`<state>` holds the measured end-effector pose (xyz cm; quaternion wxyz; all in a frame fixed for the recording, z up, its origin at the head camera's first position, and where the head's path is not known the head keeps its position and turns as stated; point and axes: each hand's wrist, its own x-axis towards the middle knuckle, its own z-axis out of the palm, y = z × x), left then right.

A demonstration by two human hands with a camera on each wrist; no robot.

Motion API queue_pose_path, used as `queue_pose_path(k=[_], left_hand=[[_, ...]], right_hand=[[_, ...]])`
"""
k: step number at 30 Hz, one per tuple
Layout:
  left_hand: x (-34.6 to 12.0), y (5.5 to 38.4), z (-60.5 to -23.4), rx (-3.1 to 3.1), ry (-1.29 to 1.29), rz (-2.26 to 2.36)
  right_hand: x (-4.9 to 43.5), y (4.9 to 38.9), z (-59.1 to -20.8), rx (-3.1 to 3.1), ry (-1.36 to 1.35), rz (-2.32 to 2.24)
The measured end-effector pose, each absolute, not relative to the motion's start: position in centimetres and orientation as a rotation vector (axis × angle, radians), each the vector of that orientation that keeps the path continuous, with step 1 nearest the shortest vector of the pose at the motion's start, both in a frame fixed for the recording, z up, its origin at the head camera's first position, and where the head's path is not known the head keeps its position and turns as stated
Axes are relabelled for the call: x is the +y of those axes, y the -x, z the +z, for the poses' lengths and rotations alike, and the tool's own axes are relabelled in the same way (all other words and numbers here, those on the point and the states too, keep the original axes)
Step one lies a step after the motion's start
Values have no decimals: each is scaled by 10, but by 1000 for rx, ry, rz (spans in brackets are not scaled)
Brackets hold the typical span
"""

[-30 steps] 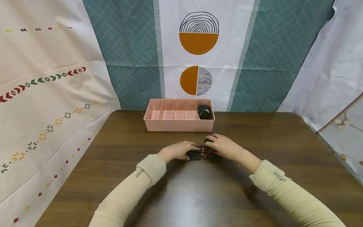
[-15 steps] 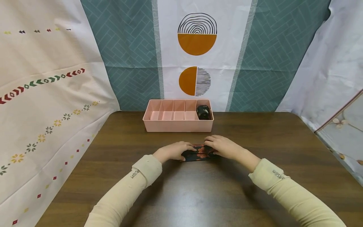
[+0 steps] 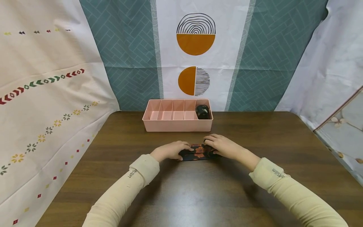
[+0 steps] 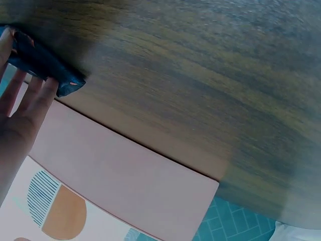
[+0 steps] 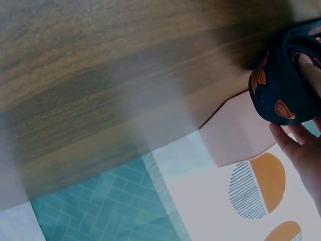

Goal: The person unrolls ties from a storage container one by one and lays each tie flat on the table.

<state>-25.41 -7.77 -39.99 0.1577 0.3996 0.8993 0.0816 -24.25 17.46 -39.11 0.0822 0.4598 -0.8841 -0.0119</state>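
A dark necktie [image 3: 199, 155] with orange flowers lies across the table in front of the pink box, its right part rolled up. My right hand [image 3: 224, 146] holds the roll [image 5: 283, 88], thumb in at its coiled side and fingers around the outside. At the loose left end, my left hand [image 3: 170, 150] pinches the necktie [image 4: 42, 63] between thumb and fingers. A short flat stretch with a lengthwise seam or fold shows between both hands. My fingers hide part of the roll.
Behind the hands stands a pink divided box [image 3: 177, 126]. Its rightmost compartment holds a dark patterned roll [image 3: 202, 112]. The brown wooden table [image 3: 181, 192] ends at hanging patterned cloths [image 3: 130, 63] at the back and sides.
My left hand has shifted slightly left, and more of the flowered cloth shows between the hands. My right hand stays at the roll, almost unmoved.
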Motion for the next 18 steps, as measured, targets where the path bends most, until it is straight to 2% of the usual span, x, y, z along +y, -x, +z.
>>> queue_pose_path(k=[18], left_hand=[[-92,259,-397,2571,-1077,319]], right_hand=[[174,249,-392,-2648,-1328,-97]])
